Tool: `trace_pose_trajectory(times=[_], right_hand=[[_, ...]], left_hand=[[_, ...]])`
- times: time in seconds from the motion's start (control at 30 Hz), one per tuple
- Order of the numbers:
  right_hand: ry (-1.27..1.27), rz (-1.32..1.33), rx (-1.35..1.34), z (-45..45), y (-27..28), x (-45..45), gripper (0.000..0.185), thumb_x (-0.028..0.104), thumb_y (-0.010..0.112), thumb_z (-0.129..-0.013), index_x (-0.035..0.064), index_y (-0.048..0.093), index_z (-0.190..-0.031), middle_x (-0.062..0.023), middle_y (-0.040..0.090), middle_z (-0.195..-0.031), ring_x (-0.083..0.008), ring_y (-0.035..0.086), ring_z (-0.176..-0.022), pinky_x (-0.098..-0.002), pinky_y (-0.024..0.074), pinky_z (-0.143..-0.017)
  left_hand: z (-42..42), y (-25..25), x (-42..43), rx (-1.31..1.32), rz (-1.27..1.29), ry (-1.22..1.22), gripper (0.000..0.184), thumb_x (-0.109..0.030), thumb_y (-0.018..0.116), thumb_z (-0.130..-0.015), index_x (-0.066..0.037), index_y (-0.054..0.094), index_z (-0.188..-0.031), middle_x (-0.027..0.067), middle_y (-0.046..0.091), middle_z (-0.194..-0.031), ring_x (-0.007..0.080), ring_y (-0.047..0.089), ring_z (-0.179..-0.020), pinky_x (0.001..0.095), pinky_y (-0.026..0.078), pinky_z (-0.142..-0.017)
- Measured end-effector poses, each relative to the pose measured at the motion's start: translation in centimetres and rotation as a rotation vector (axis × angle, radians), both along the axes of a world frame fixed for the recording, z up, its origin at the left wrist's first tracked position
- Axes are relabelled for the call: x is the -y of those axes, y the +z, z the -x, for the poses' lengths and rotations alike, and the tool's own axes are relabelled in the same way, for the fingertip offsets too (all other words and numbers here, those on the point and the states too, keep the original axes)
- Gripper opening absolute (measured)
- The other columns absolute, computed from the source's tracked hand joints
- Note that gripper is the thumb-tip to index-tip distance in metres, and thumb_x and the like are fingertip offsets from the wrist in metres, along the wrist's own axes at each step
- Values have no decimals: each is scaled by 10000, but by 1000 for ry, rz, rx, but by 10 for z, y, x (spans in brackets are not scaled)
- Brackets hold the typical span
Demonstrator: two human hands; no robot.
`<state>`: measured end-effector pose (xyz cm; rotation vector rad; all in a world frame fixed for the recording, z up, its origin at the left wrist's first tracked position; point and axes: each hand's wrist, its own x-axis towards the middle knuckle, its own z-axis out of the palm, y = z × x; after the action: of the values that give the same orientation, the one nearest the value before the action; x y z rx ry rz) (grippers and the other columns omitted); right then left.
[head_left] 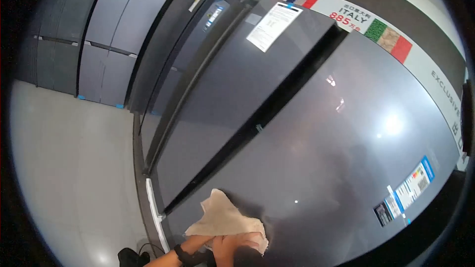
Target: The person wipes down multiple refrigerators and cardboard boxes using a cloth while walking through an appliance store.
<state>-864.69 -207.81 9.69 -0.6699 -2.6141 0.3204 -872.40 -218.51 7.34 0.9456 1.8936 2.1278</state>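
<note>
A pale beige cloth (pixel 222 217) lies bunched against the lower part of a glossy grey refrigerator door (pixel 316 168). Both of my hands are at the cloth's near edge, close together at the bottom of the view. My left hand (pixel 200 241), with a dark band at its wrist, grips the cloth from the left side, its fingertips partly hidden. Beside it, my right hand (pixel 242 240) has its fingers bent and closed on the cloth's right part. The cloth's upper corner points up toward the dark gap between two doors.
Another grey door (pixel 222 84) bears a white paper sheet (pixel 274 25). An energy label (pixel 414 185) sticks to the near door at right. More refrigerators (pixel 116 29) stand at upper left. Pale floor (pixel 74 168) spreads left, with a dark shoe (pixel 131 257) at the bottom.
</note>
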Motion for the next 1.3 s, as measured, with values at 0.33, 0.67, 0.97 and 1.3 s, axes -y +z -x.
trace_pose_trajectory(times=[0.33, 0.67, 0.97, 1.3], right_hand=[[329, 301, -133, 178, -4, 74, 758, 326, 628, -831, -46, 337, -1423, -362, 242, -1481, -609, 97, -1383, -731, -15, -1062], [590, 527, -147, 442, 18, 222, 719, 304, 623, -839, -40, 368, -1417, -352, 273, -1476, -591, 132, -1389, -706, 17, -1084], [774, 711, -132, 656, 19, 344, 684, 283, 618, -847, -34, 397, -1411, -343, 302, -1471, -575, 163, -1393, -684, 45, -1103], [967, 879, -99, 928, 12, 441, 647, 261, 613, -856, -27, 428, -1405, -333, 334, -1465, -557, 197, -1399, -659, 76, -1124]], left_hand=[[158, 42, 65, -15, -67, 118, 332, -260, 618, -939, -95, 635, -1227, 186, 640, -1149, 348, 606, -1058, 429, 467, -878], [351, 111, 191, 162, -55, 141, 328, -258, 640, -926, -105, 653, -1216, 185, 661, -1110, 349, 630, -1018, 425, 488, -830], [542, 106, 309, -374, -62, 485, 258, -254, 552, -991, -112, 650, -1182, 164, 629, -889, 385, 575, -770, 461, 423, -647], [800, 17, 431, -404, 382, 554, 296, -316, 579, -941, -33, 616, -1022, 155, 585, -859, 393, 550, -803, 501, 422, -691]])
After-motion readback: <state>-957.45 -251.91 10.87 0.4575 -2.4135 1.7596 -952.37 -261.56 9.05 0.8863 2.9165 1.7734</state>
